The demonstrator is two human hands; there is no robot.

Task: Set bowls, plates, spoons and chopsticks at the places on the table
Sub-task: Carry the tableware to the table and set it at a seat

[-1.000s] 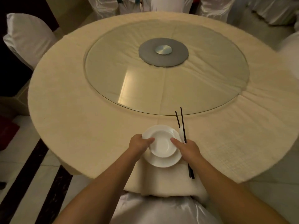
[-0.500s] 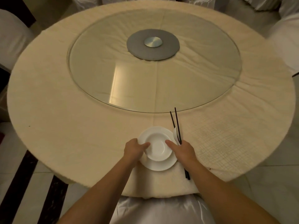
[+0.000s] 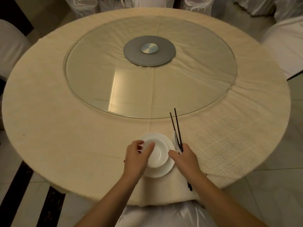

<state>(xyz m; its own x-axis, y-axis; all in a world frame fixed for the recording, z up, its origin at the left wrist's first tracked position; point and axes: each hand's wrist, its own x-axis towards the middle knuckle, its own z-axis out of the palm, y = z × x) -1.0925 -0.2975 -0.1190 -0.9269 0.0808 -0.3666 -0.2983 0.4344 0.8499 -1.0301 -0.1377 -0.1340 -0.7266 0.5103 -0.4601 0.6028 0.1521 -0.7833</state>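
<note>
Now your left hand point(image 3: 136, 155) pinches the bowl point(image 3: 158, 153) rim on its plate point(image 3: 164, 171) at the table's near edge; your right hand point(image 3: 185, 157) seemingly closes on chopsticks point(image 3: 176, 126). Glazed and breakable: grip rims.

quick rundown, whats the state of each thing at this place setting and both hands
bowl: upright, empty, sitting on the plate
plate: flat on the tablecloth, under the bowl
spoon: lying right of the plate, partly hidden
chopsticks: paired, tips toward the glass turntable
left hand: fingers on the bowl's left rim
right hand: at the chopsticks and spoon, grip unclear
</note>
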